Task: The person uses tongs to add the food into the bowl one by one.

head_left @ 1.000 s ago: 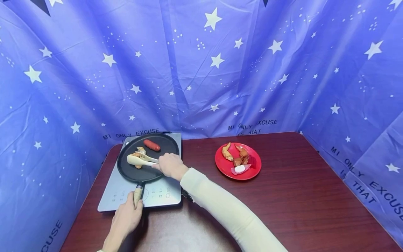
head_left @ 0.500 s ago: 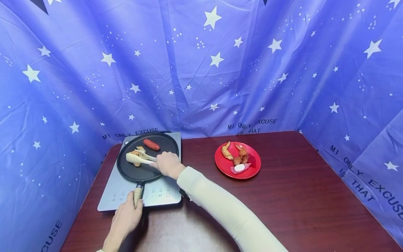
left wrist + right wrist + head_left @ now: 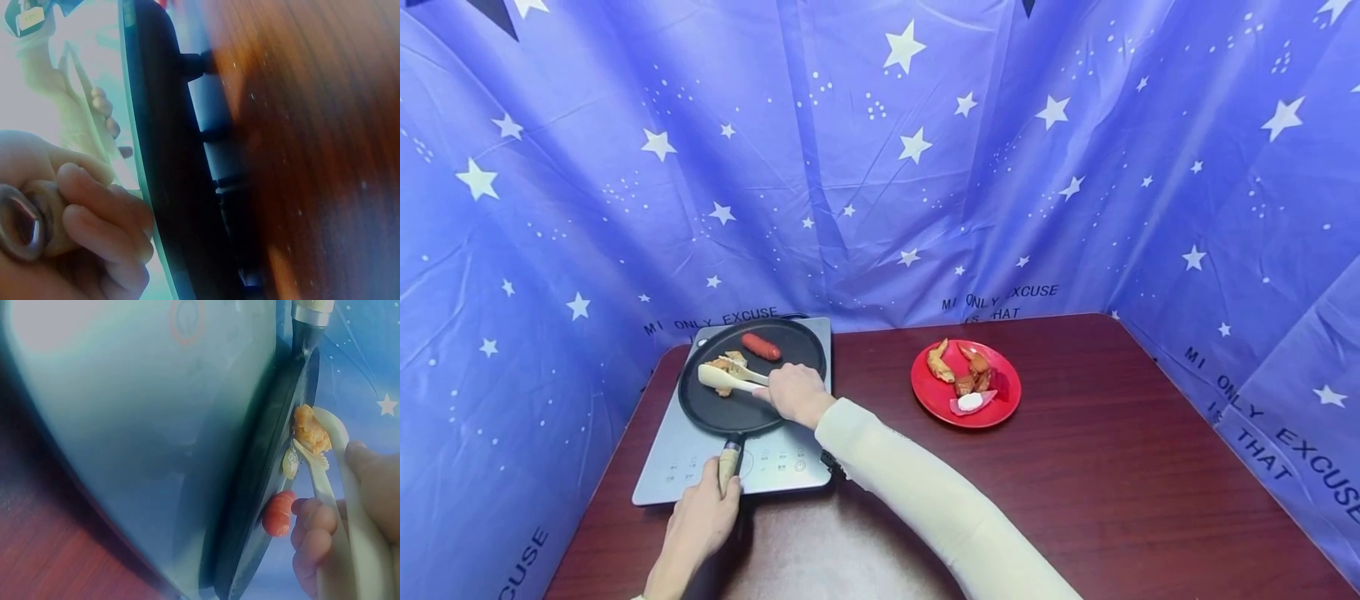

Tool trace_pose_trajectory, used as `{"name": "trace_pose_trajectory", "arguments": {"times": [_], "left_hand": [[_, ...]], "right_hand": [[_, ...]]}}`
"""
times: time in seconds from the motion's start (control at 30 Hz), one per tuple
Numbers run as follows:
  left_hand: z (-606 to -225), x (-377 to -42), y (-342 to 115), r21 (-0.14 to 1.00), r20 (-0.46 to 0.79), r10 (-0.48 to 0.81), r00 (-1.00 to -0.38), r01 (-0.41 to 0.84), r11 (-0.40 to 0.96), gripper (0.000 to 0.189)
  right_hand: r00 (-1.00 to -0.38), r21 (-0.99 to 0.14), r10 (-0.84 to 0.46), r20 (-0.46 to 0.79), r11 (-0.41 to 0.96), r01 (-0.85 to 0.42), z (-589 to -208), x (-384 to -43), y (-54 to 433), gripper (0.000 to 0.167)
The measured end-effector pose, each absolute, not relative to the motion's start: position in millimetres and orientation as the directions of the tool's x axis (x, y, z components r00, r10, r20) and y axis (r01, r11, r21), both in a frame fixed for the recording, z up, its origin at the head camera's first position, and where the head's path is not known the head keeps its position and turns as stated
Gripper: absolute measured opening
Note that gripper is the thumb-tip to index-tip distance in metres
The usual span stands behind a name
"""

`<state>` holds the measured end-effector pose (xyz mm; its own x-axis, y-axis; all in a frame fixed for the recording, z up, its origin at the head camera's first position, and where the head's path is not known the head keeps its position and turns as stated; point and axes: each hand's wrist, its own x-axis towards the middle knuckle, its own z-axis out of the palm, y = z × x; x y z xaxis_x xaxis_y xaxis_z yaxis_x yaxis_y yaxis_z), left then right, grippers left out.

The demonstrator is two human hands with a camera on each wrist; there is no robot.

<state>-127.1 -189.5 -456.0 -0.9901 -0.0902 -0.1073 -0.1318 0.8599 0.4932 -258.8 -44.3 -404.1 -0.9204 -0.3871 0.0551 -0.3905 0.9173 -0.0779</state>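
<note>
My left hand grips the wood-coloured handle of a flat black frying pan. In the left wrist view the fingers curl round the handle's ringed end. My right hand holds cream tongs over the left half of the pan. Seen from the right wrist, the tongs' tips lie on either side of a browned piece of food. A small pale bit shows just beside it. Toward the pan's back lies a red sausage, apart from the tongs.
The pan sits on a silver induction cooker at the table's left. To its right, a red plate bears chicken wings, brown pieces and a pink-and-white item. A blue star-patterned curtain surrounds the dark red wooden table.
My right hand and the tongs have shifted slightly left over the pan. My left hand stays on the handle, and the sausage and plate look unmoved.
</note>
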Motion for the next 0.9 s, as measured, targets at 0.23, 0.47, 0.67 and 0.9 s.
{"name": "trace_pose_trajectory", "arguments": {"times": [0.23,0.47,0.67,0.9], "left_hand": [[-456.7,-126.6,-189.5,0.495,-0.098,-0.088,-0.991,-0.126,0.86,0.052],[-457.7,-126.9,-189.6,0.498,-0.084,-0.086,-0.993,-0.116,0.859,0.051],[-457.4,-126.5,-187.8,0.497,-0.093,-0.093,-0.991,-0.127,0.858,0.051],[-456.8,-126.4,-187.9,0.493,-0.091,-0.097,-0.991,-0.13,0.86,0.051]], "right_hand": [[-0.924,-0.076,-0.378,0.054,0.922,-0.381,-406.0,-260.7,-48.7,0.046],[-0.93,-0.092,-0.365,0.046,0.925,-0.368,-402.9,-260.6,-51.3,0.047],[-0.934,-0.102,-0.357,0.031,0.928,-0.358,-402.7,-260.0,-53.0,0.047],[-0.93,-0.114,-0.367,0.033,0.923,-0.368,-401.6,-258.5,-49.9,0.049]]}}
